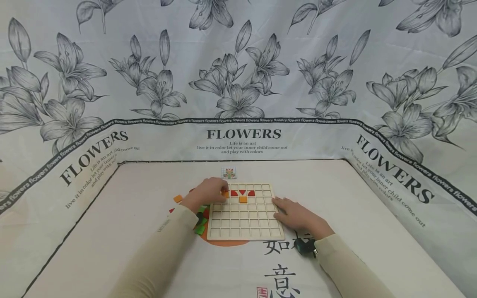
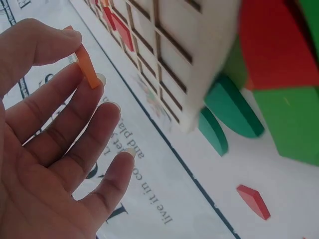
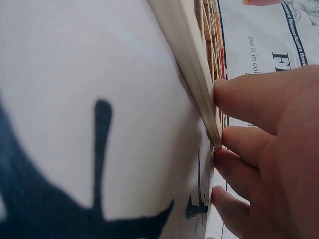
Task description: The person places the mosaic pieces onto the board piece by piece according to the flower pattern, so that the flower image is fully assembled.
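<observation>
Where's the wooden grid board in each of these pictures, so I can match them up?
Head: the wooden grid board is just below centre, the right hand at its right edge.
Left wrist: top middle, slanted, right of the left hand.
Right wrist: edge-on, from top centre down to the right hand.
Shared landmark: the "live it in" lettering.

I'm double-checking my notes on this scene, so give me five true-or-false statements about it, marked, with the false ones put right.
1. The left grip pinches an orange piece. True.
2. The pattern card lies beyond the far edge of the grid board. True.
3. The right grip holds the pattern card. False: the right grip touches the grid board's edge.
4. In the head view, the green pieces lie right of the grid board. False: they lie left of it.
5. An orange square sits just nearer the person than the red triangle. True.
</observation>
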{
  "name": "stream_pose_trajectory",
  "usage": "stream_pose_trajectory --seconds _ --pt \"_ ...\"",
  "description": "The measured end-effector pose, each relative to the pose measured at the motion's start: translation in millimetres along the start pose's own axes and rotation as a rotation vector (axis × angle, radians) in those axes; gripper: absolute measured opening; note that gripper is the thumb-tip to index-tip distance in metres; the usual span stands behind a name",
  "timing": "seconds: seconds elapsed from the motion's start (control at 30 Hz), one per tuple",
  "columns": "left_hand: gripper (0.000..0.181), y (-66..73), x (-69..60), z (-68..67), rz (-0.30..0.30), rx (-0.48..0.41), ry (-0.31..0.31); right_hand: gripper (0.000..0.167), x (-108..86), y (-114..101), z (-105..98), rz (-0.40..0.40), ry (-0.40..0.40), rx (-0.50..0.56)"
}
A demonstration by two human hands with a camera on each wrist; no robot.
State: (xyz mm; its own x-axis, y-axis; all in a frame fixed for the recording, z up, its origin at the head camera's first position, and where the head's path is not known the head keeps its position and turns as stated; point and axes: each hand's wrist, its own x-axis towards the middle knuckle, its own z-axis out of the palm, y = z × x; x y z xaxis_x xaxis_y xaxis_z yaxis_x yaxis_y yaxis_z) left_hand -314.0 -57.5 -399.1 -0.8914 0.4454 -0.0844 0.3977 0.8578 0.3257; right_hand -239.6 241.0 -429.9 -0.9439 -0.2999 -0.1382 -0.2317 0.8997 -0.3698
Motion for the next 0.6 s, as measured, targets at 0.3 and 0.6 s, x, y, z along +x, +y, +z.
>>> stream_pose_trajectory --seconds 0.3,0.6 --pt "0.021 21.9 5.9 2.4 0.033 -0.018 -0.016 0.057 -1.5 -1 -1 -0.013 0.004 -0.002" --pt "0.022 33.0 14.7 13.2 0.144 0.014 0.032 0.058 -0.6 1 1 -0.006 0.011 -0.001"
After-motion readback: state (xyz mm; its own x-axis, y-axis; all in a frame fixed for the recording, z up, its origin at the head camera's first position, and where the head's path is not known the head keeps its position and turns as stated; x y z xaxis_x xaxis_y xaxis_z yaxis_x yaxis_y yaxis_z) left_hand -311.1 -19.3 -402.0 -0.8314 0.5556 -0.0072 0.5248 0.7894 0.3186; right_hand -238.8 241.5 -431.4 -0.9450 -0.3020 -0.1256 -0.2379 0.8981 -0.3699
